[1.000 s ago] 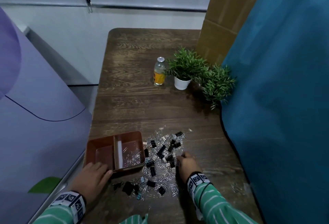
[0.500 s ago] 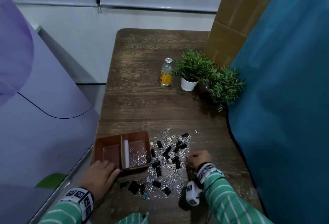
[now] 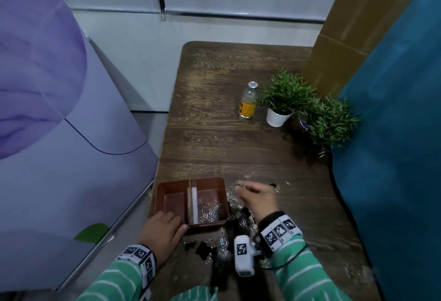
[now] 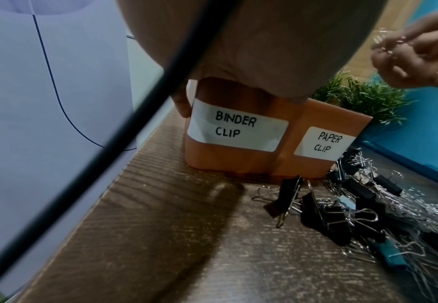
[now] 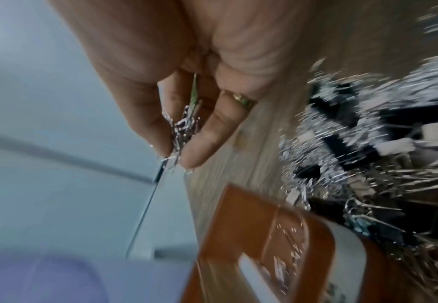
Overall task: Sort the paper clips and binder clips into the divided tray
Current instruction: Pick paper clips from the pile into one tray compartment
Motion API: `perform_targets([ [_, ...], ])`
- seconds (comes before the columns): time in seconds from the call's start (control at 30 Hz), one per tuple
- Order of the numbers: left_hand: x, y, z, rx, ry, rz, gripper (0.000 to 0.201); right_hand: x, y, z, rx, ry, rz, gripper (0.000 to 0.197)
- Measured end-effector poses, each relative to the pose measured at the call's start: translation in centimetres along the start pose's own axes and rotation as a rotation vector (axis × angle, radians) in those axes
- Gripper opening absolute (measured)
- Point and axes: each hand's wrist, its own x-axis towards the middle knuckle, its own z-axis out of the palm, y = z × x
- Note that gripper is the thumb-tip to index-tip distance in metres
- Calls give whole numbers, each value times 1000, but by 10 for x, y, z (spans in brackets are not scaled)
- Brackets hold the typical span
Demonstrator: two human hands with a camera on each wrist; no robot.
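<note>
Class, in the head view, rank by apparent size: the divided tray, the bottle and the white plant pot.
1. Divided tray, clearly largest, though also nearest the camera.
2. Bottle, taller than the pot.
3. White pot, smallest; it stands beside the bottle, so that comparison is fair.

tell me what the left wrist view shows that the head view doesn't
Only the left wrist view: the handwritten labels on the near wall of the divided tray, BINDER CLIP on its left half and PAPER CLIP on its right half.
Only the head view: the tray's inside, with paper clips lying in the right compartment, and the bottle farther up the table.
Both: the tray, the left hand holding its near-left corner, the right hand raised beside it, and the black binder clips on the table.
</note>
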Motion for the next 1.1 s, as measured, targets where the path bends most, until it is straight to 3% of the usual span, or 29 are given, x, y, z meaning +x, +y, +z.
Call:
perform_targets([
  [0.2, 0, 1, -1, 8, -21, -14, 44, 7, 35, 50, -1045, -124, -384, 16],
  [0.33, 0, -1, 2, 14, -28, -19, 42, 11, 38, 61, -1326, -197, -406, 20],
  [0.5, 0, -2, 3, 31, -34, -15, 41, 11, 42, 67, -1418, -218, -385, 17],
  [0.63, 0, -3, 4, 25, -25, -3, 41, -6, 45, 51, -1115, -188, -566, 29],
  [0.73, 1, -4, 6, 4, -17, -5, 42, -24, 51, 16, -957, -76, -640, 42],
  [0.87, 0, -3, 8, 5, -18, -5, 40, -28, 78, -62, -1029, 89, -430, 43],
  [0.93, 1, -4, 9, 2, -21, -12, 40, -29, 88, -100, -1098, 106, -264, 33],
  [1.03, 1, -4, 10, -7, -21, -19, 40, -35, 101, -138, -1247, -9, -5, 14],
  [1.1, 1, -4, 9, -8, -14, -17, 40, -40, 112, -151, -1283, -90, 23, 30],
])
